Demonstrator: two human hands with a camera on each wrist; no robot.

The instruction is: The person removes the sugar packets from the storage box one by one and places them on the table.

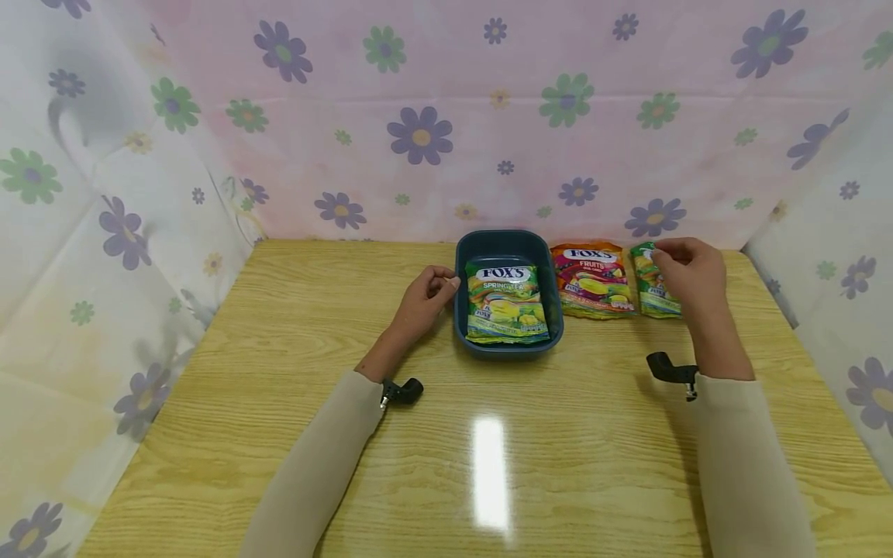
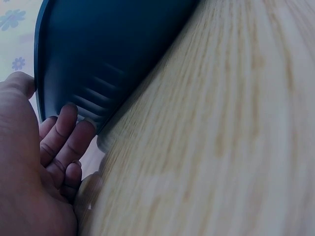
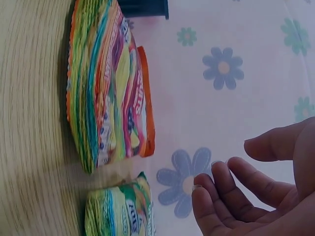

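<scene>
A dark blue-green plastic tub [image 1: 509,352] stands on the table with a green Fox's Spring Tea candy bag [image 1: 508,306] lying inside. At its left rim my left hand [image 1: 429,297] holds the edge, thumb at the rim and fingers against the ribbed outer wall [image 2: 93,93]. My right hand [image 1: 694,275] hovers over another green candy bag [image 1: 653,294], partly hiding it. In the right wrist view the fingers [image 3: 246,187] are loosely bent, apart from the bag and holding nothing. Between tub and green bag lies a red-orange Fox's Fruits candy bag [image 1: 593,283].
The wood-grain table [image 1: 572,442] reaches back to a flowered cloth [image 1: 446,101] hanging close behind the tub and bags. More flowered cloth hangs at both sides. Black wrist mounts [image 1: 672,369] sit at both sleeve cuffs.
</scene>
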